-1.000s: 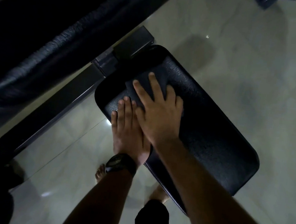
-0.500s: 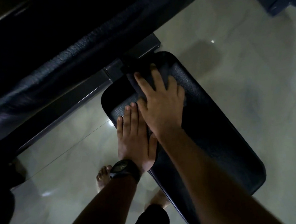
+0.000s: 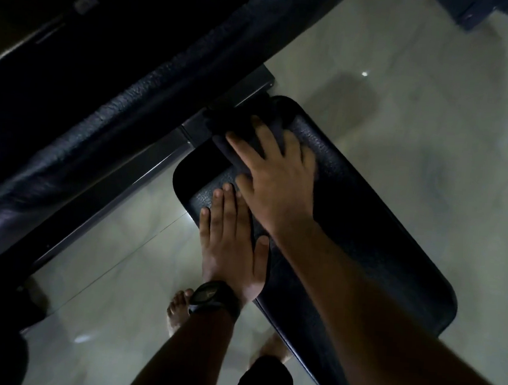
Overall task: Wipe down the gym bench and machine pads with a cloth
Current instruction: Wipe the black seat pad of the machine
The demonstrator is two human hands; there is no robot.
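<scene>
The right hand presses flat, fingers spread, on a dark cloth at the far end of a black seat pad. The left hand, with a wristwatch, rests flat on the pad's near edge, above a pale tiled floor.

- Glossy pale tiled floor, dotted with small bright light reflections.
- Black wristwatch.
- Bare foot on the floor, second foot partly hidden.
- Dark blue object, cut off at the top right corner.

Seat pad: black, pebbled vinyl-like cover. Cloth: dark, soft, matt. Floor: pale, glossy tile.
</scene>
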